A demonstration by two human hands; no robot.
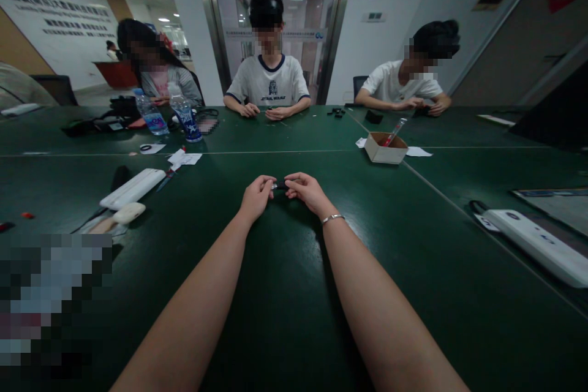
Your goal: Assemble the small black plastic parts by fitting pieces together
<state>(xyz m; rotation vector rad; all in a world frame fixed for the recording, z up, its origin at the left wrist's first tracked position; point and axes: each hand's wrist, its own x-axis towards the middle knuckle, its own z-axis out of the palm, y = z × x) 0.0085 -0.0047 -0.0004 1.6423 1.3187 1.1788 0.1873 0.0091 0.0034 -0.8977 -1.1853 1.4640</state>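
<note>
Over the middle of the green table, both my hands pinch one small black object with a silvery left end. My left hand grips the silvery end between thumb and fingers. At the black end, my right hand is closed the same way, with a silver bracelet on its wrist. The object is too small for me to tell its exact kind, and fingertips cover part of it.
Ahead to the right stands an open cardboard box holding a red-and-clear tube. Two bottles stand ahead left. White power-bank-like devices lie at both sides. Across the table sit several people, one directly opposite with hands on the tabletop.
</note>
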